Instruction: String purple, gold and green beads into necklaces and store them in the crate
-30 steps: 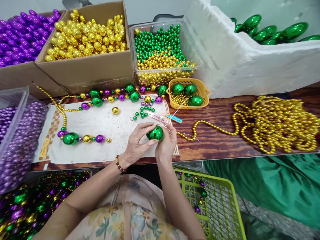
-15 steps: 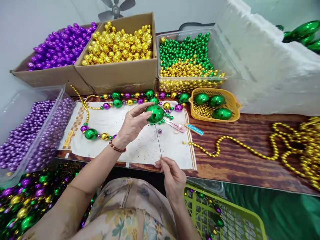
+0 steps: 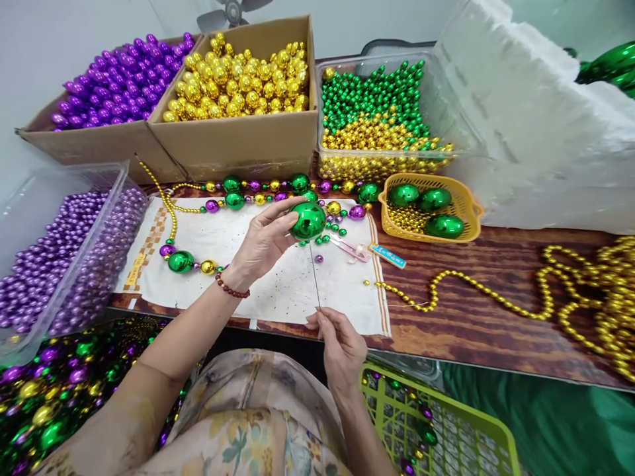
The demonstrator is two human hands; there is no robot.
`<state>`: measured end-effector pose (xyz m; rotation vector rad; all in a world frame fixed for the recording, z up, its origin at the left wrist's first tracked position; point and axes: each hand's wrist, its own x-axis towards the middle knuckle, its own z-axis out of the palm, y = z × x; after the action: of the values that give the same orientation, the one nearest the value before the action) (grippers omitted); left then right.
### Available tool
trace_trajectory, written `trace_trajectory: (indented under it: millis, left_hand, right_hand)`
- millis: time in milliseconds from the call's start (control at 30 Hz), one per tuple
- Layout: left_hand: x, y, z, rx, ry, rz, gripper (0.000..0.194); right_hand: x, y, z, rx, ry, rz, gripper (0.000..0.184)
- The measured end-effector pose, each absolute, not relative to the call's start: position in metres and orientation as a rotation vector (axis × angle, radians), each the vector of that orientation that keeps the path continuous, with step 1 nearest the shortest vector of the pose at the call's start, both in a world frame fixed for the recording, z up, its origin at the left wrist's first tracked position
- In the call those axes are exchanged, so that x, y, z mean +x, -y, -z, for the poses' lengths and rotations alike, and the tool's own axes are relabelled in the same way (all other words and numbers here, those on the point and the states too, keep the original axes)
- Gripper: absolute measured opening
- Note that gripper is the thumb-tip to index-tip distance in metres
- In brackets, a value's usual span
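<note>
My left hand (image 3: 268,238) holds a large shiny green bead (image 3: 308,221) between thumb and fingers, above a white cloth (image 3: 268,291). Below it, my right hand (image 3: 342,337) pinches the lower end of a thin, dark, needle-like rod (image 3: 315,277). The rod's upper end meets the underside of the green bead; whether it has entered a hole, I cannot tell. Behind the hands runs a strand of green, purple and gold beads, and part of it, with another green bead (image 3: 180,262), lies left of my left hand. Several small loose green beads (image 3: 326,238) lie behind the rod.
Cardboard boxes of purple beads (image 3: 124,79) and gold beads (image 3: 243,79) stand at the back. A clear bin (image 3: 387,155) holds small green and gold beads. Right of the cloth are a yellow basket (image 3: 430,233), a blue-labelled strip (image 3: 389,256) and a gold bead chain (image 3: 489,292).
The green bead and both hands stay in nearly the same pose, the bead slightly higher in view. The whole scene has shifted a little with the head.
</note>
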<state>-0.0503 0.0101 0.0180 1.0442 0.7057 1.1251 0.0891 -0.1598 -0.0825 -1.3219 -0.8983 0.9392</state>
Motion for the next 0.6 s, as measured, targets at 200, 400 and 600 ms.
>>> trace_trajectory:
  millis: [200,400,600]
  left_hand:
    - [-0.0502,-0.0113,-0.0176,1.007,-0.67,-1.134,0.034]
    - [-0.0468,-0.0067,-0.0223,0.933,-0.655,-1.152,0.033]
    - [-0.0461,-0.0061,-0.0232,0.89,-0.648,-1.154,0.033]
  right_hand:
    - [0.0878,0.1602,0.0839,-1.307,0.899,-0.941,0.014]
    - [0.086,0.1586,0.0858,-1.289,0.918,-0.934,0.014]
    - [0.0847,0.1577,0.0893,-1.298,0.922,-0.937,0.014]
